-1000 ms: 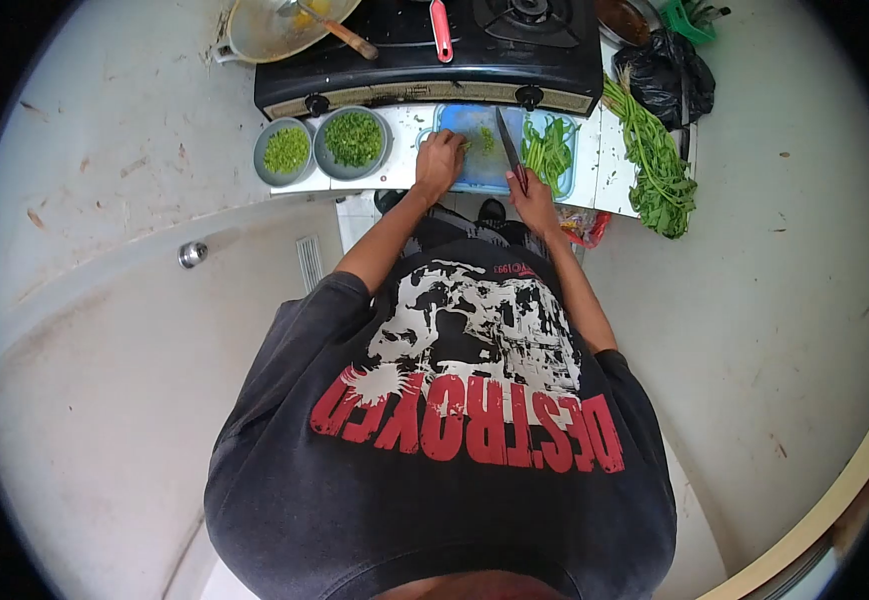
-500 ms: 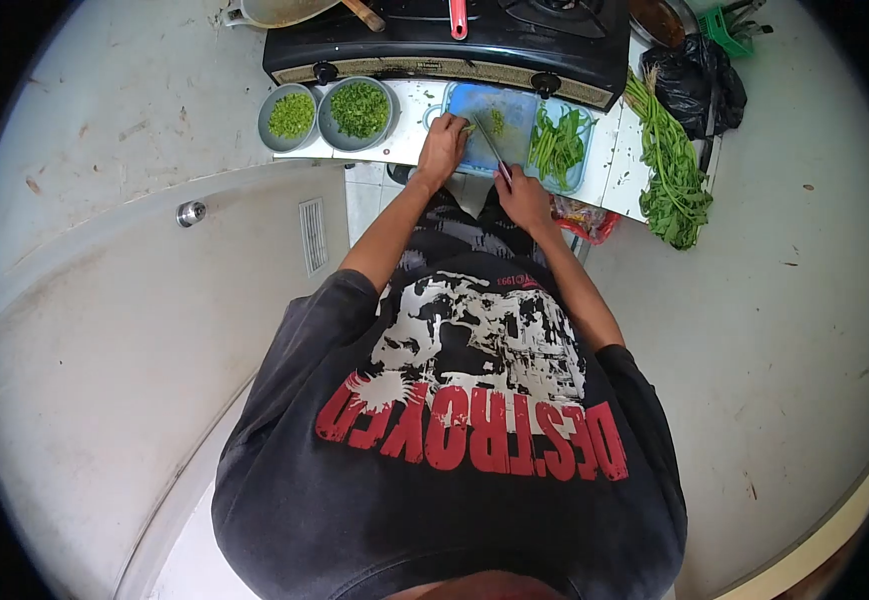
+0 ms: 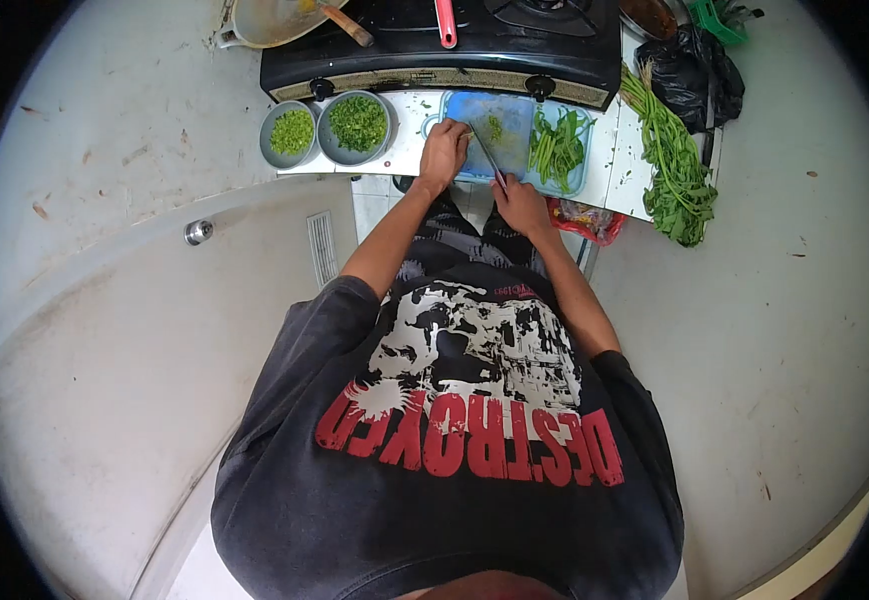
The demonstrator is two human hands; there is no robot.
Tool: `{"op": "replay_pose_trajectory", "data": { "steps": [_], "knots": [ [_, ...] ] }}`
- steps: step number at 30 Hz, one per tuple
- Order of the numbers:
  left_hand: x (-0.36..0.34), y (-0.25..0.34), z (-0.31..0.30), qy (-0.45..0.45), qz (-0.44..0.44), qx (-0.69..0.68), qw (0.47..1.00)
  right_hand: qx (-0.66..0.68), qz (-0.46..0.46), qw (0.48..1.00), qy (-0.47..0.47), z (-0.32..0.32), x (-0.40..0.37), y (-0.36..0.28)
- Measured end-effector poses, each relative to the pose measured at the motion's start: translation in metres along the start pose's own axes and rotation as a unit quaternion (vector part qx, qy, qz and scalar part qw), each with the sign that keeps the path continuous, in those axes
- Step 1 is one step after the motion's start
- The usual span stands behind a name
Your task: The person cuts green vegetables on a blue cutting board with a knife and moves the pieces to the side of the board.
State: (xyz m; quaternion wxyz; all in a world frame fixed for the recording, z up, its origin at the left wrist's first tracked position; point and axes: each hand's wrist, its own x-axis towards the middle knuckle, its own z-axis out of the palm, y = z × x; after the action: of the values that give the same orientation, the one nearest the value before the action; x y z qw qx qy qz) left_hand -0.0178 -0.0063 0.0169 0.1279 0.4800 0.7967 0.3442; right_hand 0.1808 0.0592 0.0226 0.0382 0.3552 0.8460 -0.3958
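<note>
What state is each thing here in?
Left hand: closed on stems
Right hand: gripping the knife
Knife: blade bare
Chopping board: flat, scattered with green bits
Small bowl: partly filled, chopped greens
Large bowl: likewise
Leafy bundle: whole, lying flat
Pan: soiled inside
Black bag: crumpled
Burner: no visible flame

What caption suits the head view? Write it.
Right hand holding a knife, left hand at a blue cutting board, with two bowls of chopped greens nearby.
</note>
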Motion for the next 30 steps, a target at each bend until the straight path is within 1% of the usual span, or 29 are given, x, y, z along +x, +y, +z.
{"op": "replay_pose_trajectory", "data": {
  "steps": [4,7,10,13,20,23,26,30],
  "knots": [
    [0.0,0.0,0.003,0.022,-0.015,-0.023,0.999,-0.028,0.01,0.999,0.02,0.003,-0.005,-0.006],
    [0.001,-0.001,0.002,0.006,-0.029,-0.031,0.999,-0.049,0.009,0.998,0.03,0.004,-0.006,-0.013],
    [0.002,-0.002,0.0,-0.011,-0.022,-0.025,0.999,-0.06,0.007,0.998,0.037,0.007,-0.006,-0.017],
    [0.002,-0.002,0.002,-0.009,-0.034,-0.03,0.999,-0.061,0.01,0.998,0.033,0.007,-0.005,-0.022],
    [0.001,-0.006,0.004,0.012,-0.016,-0.029,0.999,-0.055,0.014,0.997,0.051,0.015,0.007,-0.028],
    [0.0,-0.004,0.005,0.011,-0.019,-0.032,0.999,-0.057,0.026,0.997,0.042,0.013,0.015,-0.037],
    [0.0,-0.006,0.007,0.02,-0.026,-0.037,0.999,-0.078,0.013,0.996,0.049,0.017,0.026,-0.038],
    [0.001,-0.008,0.008,0.028,-0.018,-0.035,0.999,-0.068,0.008,0.996,0.05,0.019,0.031,-0.038]
  ]
}}
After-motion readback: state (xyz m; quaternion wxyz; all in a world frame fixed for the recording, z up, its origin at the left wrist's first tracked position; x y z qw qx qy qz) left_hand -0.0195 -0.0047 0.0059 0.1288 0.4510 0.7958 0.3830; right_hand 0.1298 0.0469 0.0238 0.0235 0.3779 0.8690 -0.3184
